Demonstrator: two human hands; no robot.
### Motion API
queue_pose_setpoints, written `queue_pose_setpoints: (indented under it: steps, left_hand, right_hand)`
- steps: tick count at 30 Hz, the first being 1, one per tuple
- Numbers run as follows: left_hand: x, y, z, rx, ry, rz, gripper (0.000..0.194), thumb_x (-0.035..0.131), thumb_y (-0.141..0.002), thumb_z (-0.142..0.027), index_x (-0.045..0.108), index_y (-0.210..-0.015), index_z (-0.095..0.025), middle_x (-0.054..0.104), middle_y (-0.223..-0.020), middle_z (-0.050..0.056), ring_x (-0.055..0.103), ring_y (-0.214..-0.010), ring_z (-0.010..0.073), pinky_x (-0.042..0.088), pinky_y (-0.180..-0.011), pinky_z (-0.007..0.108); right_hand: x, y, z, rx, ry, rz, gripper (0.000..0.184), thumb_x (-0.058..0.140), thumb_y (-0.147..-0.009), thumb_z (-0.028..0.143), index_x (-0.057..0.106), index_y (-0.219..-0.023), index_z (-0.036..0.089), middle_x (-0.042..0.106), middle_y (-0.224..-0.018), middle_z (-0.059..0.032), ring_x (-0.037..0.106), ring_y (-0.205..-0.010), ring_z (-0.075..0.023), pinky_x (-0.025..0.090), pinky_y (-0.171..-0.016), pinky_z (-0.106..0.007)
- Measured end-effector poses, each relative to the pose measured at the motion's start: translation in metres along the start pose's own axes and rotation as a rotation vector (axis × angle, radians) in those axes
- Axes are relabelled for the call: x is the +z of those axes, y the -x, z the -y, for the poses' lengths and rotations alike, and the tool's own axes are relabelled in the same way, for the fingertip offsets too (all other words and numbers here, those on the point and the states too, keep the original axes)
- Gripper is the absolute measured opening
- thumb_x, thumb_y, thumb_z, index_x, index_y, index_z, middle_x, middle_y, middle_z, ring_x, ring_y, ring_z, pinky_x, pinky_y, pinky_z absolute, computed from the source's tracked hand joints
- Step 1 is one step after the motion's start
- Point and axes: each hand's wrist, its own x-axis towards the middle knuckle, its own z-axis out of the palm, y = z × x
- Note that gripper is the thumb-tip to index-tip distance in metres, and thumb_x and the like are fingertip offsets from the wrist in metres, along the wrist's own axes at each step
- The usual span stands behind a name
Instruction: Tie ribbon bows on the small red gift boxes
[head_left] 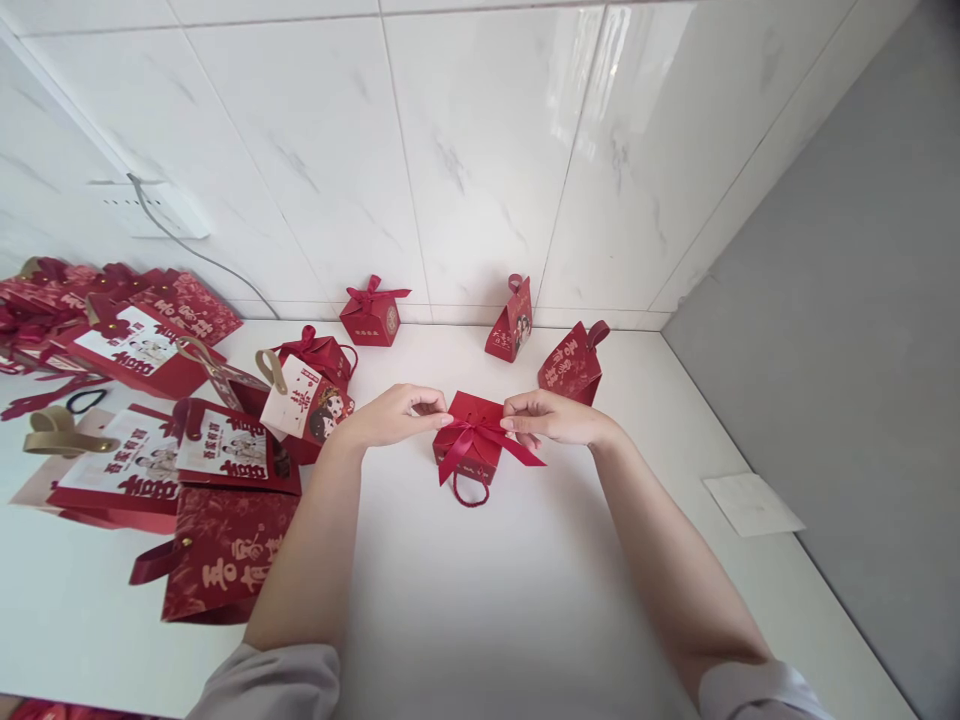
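Observation:
A red gift box (471, 462) stands on the white table between my hands. Across its top runs a red ribbon (480, 437) tied in a bow, with two tails spreading to the front left and front right. A red cord handle (471, 497) loops down at the box's near side. My left hand (409, 412) pinches the ribbon's left loop between thumb and finger. On the other side my right hand (551, 415) pinches the right loop, its remaining fingers curled. The ribbon parts inside both grips are mostly hidden by the fingertips.
By the tiled wall are a bowed red box (370, 318), a triangular red box (510, 325) and a red bag-shaped box (571, 362). Several red and white gift bags (232, 545) crowd the left side. A white paper (753, 503) lies at the right edge.

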Motion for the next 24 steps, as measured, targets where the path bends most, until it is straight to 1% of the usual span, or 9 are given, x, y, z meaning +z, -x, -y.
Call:
queue_pose_setpoints:
  steps: [3, 4, 5, 7, 9, 11, 14, 17, 24]
  left_hand:
    - [-0.001, 0.007, -0.01, -0.041, 0.083, -0.054, 0.04, 0.057, -0.082, -0.049, 0.059, -0.113, -0.024, 0.065, -0.082, 0.0, 0.055, -0.074, 0.0144, 0.041, -0.067, 0.024]
    - [-0.001, 0.01, -0.011, -0.075, 0.081, -0.085, 0.044, 0.057, -0.082, -0.05, 0.057, -0.118, -0.025, 0.067, -0.083, 0.0, 0.057, -0.075, 0.0151, 0.042, -0.067, 0.024]
    - [0.0, 0.013, -0.012, -0.119, 0.055, -0.121, 0.043, 0.056, -0.082, -0.052, 0.059, -0.115, -0.025, 0.068, -0.083, 0.001, 0.058, -0.075, 0.0158, 0.041, -0.066, 0.024]
    - [0.004, 0.019, -0.01, -0.226, -0.04, -0.176, 0.039, 0.054, -0.081, -0.056, 0.068, -0.093, -0.021, 0.068, -0.078, 0.003, 0.058, -0.071, 0.0174, 0.04, -0.062, 0.025]
    - [0.013, 0.024, -0.006, -0.324, -0.111, -0.165, 0.043, 0.054, -0.079, -0.058, 0.069, -0.069, -0.019, 0.067, -0.07, 0.004, 0.058, -0.064, 0.0178, 0.037, -0.056, 0.025]
    - [0.026, 0.029, -0.001, -0.368, -0.08, -0.127, 0.046, 0.056, -0.077, -0.059, 0.067, -0.06, -0.018, 0.064, -0.062, 0.002, 0.055, -0.057, 0.0166, 0.033, -0.052, 0.025]
    - [0.048, 0.032, 0.004, -0.311, 0.119, -0.183, 0.048, 0.056, -0.078, -0.059, 0.066, -0.059, -0.016, 0.061, -0.06, 0.0, 0.053, -0.058, 0.0151, 0.034, -0.054, 0.024]
    - [0.066, 0.031, 0.008, -0.277, 0.316, -0.275, 0.042, 0.058, -0.079, -0.055, 0.069, -0.068, -0.016, 0.063, -0.066, 0.0, 0.054, -0.065, 0.0154, 0.038, -0.06, 0.024]
    - [0.084, 0.028, 0.016, -0.273, 0.528, -0.318, 0.033, 0.067, -0.076, -0.049, 0.075, -0.086, -0.019, 0.073, -0.09, 0.004, 0.062, -0.086, 0.0203, 0.045, -0.078, 0.029]
  right_hand:
    - [0.002, 0.004, 0.007, 0.016, 0.045, -0.033, 0.037, 0.054, -0.089, 0.052, 0.054, -0.075, 0.018, 0.052, -0.059, 0.0034, 0.047, -0.054, -0.01, 0.037, -0.054, -0.023]
    - [0.003, 0.004, 0.009, 0.017, 0.075, -0.048, 0.037, 0.054, -0.089, 0.052, 0.055, -0.075, 0.018, 0.051, -0.058, 0.0037, 0.046, -0.054, -0.0096, 0.036, -0.053, -0.022]
    - [0.004, 0.005, 0.011, 0.018, 0.108, -0.066, 0.037, 0.054, -0.088, 0.052, 0.056, -0.075, 0.018, 0.05, -0.057, 0.004, 0.045, -0.053, -0.0092, 0.035, -0.051, -0.021]
    - [0.005, 0.004, 0.012, 0.029, 0.156, -0.086, 0.036, 0.054, -0.088, 0.051, 0.057, -0.075, 0.018, 0.051, -0.055, 0.004, 0.045, -0.052, -0.009, 0.034, -0.05, -0.021]
    - [0.005, 0.003, 0.01, 0.062, 0.152, -0.088, 0.035, 0.053, -0.089, 0.05, 0.057, -0.077, 0.018, 0.055, -0.054, 0.0032, 0.047, -0.049, -0.0096, 0.037, -0.049, -0.021]
    - [0.005, 0.002, 0.007, 0.087, 0.103, -0.091, 0.034, 0.052, -0.09, 0.05, 0.056, -0.079, 0.018, 0.06, -0.054, 0.002, 0.049, -0.046, -0.0101, 0.04, -0.048, -0.022]
    - [0.005, -0.002, 0.002, 0.079, 0.015, -0.114, 0.036, 0.051, -0.09, 0.052, 0.052, -0.077, 0.019, 0.063, -0.054, 0.0007, 0.049, -0.042, -0.0095, 0.041, -0.046, -0.022]
    - [0.004, -0.005, -0.003, 0.086, -0.047, -0.135, 0.039, 0.054, -0.088, 0.054, 0.05, -0.073, 0.018, 0.065, -0.054, -0.0007, 0.051, -0.04, -0.0097, 0.04, -0.044, -0.021]
    - [0.001, -0.012, -0.011, 0.109, -0.103, -0.136, 0.041, 0.058, -0.085, 0.056, 0.051, -0.072, 0.018, 0.067, -0.055, -0.0022, 0.054, -0.038, -0.01, 0.041, -0.043, -0.021]
